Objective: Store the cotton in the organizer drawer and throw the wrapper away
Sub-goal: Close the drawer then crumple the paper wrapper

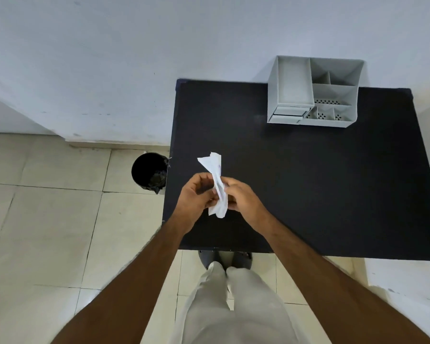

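Fingers (210,192) of both hands are closed on a crumpled white paper wrapper (217,184), left hand (196,194) on its left side, right hand (241,197) on its right, pinching the middle so both ends stick out, above the black counter (308,182). Can't see any cotton. Grey plastic organizer with small drawers (313,91) sits at the far edge, black round bin (149,172) on the floor just left of the counter

The black table (308,182) lies bare between the hands (219,194) and the far-corner organizer (313,91).
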